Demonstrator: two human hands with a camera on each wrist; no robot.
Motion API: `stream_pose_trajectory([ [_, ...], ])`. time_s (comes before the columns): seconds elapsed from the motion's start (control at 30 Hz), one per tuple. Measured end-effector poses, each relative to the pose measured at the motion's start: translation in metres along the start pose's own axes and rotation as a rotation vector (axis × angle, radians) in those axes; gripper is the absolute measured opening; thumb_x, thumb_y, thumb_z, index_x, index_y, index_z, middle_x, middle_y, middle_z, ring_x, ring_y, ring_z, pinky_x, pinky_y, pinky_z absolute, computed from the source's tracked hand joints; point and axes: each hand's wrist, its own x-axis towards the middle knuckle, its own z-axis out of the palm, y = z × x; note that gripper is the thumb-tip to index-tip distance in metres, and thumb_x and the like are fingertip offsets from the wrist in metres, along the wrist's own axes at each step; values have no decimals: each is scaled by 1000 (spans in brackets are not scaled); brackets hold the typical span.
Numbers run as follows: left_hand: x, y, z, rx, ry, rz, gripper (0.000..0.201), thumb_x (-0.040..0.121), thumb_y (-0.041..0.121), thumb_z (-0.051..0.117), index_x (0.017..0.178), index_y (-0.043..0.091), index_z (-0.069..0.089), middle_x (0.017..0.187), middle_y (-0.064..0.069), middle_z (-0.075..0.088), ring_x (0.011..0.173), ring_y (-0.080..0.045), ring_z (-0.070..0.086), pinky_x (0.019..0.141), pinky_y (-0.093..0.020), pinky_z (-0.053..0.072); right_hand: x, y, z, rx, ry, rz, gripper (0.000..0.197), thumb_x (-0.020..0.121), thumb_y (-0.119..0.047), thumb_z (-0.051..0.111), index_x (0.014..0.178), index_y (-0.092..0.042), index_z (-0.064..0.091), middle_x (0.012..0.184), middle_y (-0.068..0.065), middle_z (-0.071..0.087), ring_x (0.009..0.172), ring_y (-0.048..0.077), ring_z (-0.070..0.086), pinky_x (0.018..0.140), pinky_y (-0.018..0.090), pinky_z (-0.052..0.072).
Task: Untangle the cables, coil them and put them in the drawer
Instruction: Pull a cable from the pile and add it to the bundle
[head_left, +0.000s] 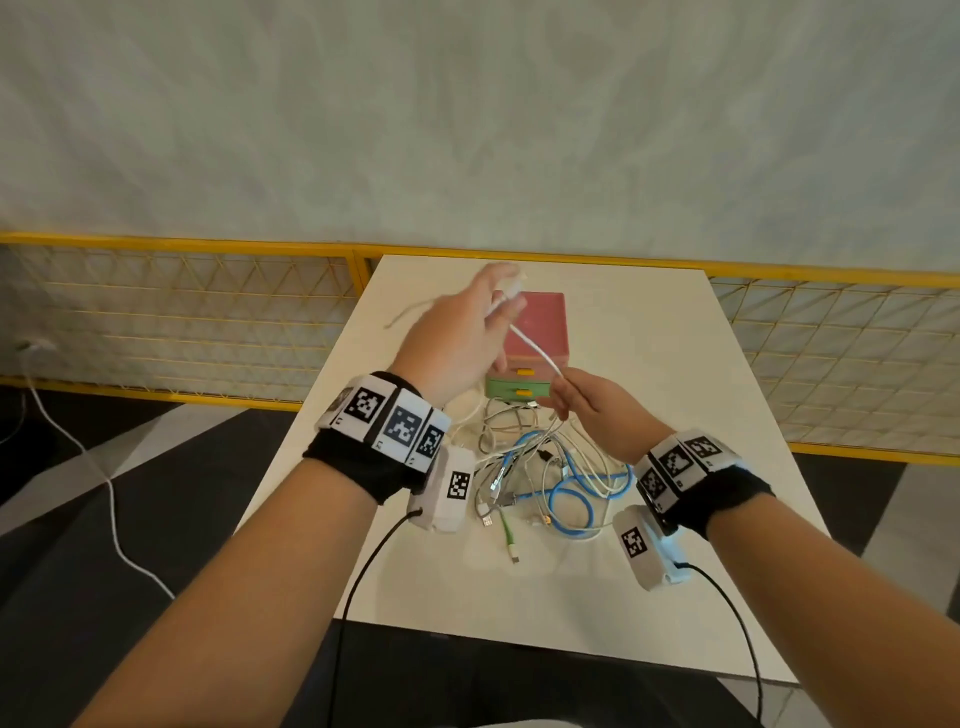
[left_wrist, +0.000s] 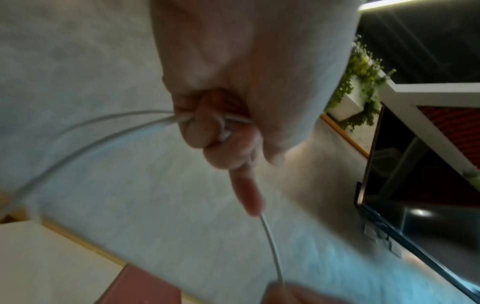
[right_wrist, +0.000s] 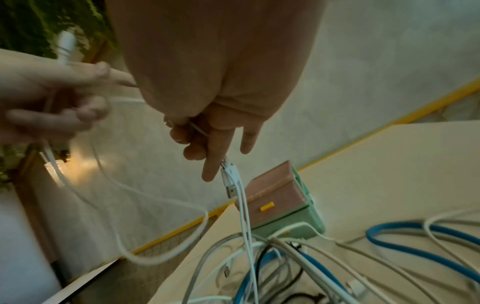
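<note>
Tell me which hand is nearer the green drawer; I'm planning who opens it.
Right. The right hand hovers just beside the green drawer; the left hand is raised above the pink box top.

The white cable (head_left: 535, 349) crosses the middle of the head view, above a pink drawer box (head_left: 535, 327) whose lower drawer (head_left: 517, 388) is mint green with small yellow handles (head_left: 524, 371); the table (head_left: 675, 364) is off-white; lower centre lies the tangle (head_left: 545, 478) — sky-blue, white, grey and one green-tipped lead; both wristbands (head_left: 384, 421) are black, carrying white tiles printed with black-and-white square codes; a yellow mesh railing (head_left: 182, 306) runs across mid-frame; the wall (head_left: 467, 114) above is pale grey-green, faintly mottled; the floor (head_left: 156, 519) at lower left shows black and grey wedges.
</note>
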Motion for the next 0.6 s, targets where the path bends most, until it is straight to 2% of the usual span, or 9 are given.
stream_pose_trajectory([
  [0.03,-1,1,5,44,-103,3,30,102,43,40,127,29,49,64,0,69,36,1,47,48,-22,35,2,-3,-2,-17,6,-27,31,102,-27,31,77,-28,48,76,6,60,90,25,65,82,36,49],
  [0.1,-2,1,13,106,-222,11,24,102,43,41,100,27,59,63,-2,69,41,-3,50,51,-24,37,4,-7,-4,-18,25,-87,25,102,-22,34,90,-31,54,75,-2,57,81,16,60,77,24,45],
  [0.13,-2,1,15,125,-212,21,26,102,41,42,85,27,56,62,-3,68,45,-9,53,53,-27,40,5,-8,-5,-4,36,-106,24,101,-20,36,92,-32,54,76,-3,57,79,15,58,76,21,43],
  [0.17,-2,1,17,141,-172,33,29,103,39,42,78,27,52,61,-2,66,48,-14,54,54,-30,43,6,-7,-5,22,51,-111,23,101,-18,37,90,-28,54,78,-1,59,81,15,59,75,19,42],
  [0.27,-1,5,18,113,-8,65,26,102,32,45,81,21,54,60,-1,61,55,-23,57,59,-38,51,9,-2,-2,104,73,-61,20,101,-14,37,88,-13,53,85,3,61,84,11,64,72,10,41],
  [0.37,2,5,19,6,61,29,27,102,33,46,76,25,51,56,1,56,58,-28,58,64,-44,52,14,-2,-1,148,39,17,24,101,-16,35,93,-5,54,96,0,60,75,16,71,68,10,43],
  [0.47,4,1,16,-63,75,-6,31,101,36,46,71,29,48,52,5,53,53,-23,55,64,-43,52,15,-6,-4,135,54,3,21,100,-14,39,96,-9,59,98,0,56,64,14,69,65,7,43],
  [0.53,4,-1,13,-58,60,-18,29,101,37,45,76,25,53,51,5,54,50,-20,53,63,-40,51,14,-5,-8,107,110,-24,20,98,-10,45,100,-13,65,94,-5,51,59,10,66,64,8,47],
  [0.6,1,-3,14,-30,32,-21,28,102,36,44,81,22,55,53,4,55,52,-20,54,62,-39,50,14,-1,-13,41,182,-38,20,95,-5,48,103,-11,66,94,-6,50,64,10,65,67,11,50],
])
